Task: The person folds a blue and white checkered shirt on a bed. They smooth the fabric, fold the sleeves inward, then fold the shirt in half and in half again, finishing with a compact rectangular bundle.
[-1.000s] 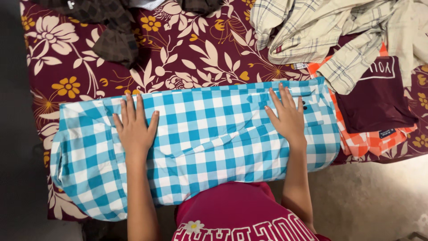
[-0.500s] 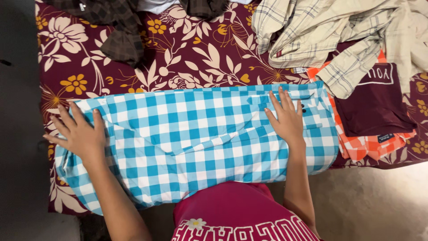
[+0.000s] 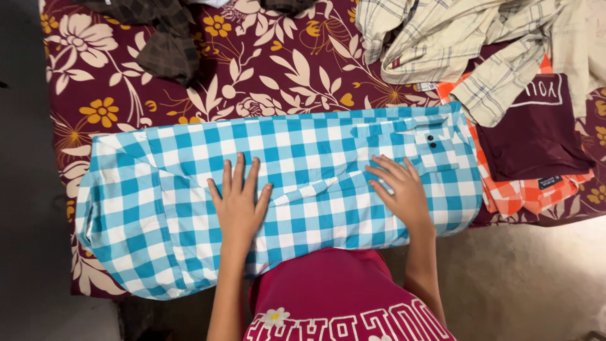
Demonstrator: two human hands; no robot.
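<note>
Seen from the head camera, I have both palms pressed flat on a blue-and-white checked shirt (image 3: 278,189) laid lengthwise across a maroon floral bedsheet (image 3: 271,69). My left hand (image 3: 238,205) rests near the middle of the cloth, fingers spread and holding nothing; my right hand (image 3: 401,192) lies open on the collar end, just below two dark buttons (image 3: 431,141), likewise gripping nothing. The shirt's left end hangs a little past the near edge of the bed, and its folded sleeve makes a diagonal ridge between my hands. Touching its right end sits a folded stack: an orange checked garment (image 3: 511,196) under a dark maroon one (image 3: 533,136), with a rumpled cream plaid shirt (image 3: 467,44) spilling over it. A brown checked garment (image 3: 164,44) lies bunched at the far left. The risks, as I judge them: the overhanging left end could drag the cloth off the bed if I lift my palms; pressing across the sleeve ridge could set a crease; and a push to the right could nudge the stack askew.
</note>
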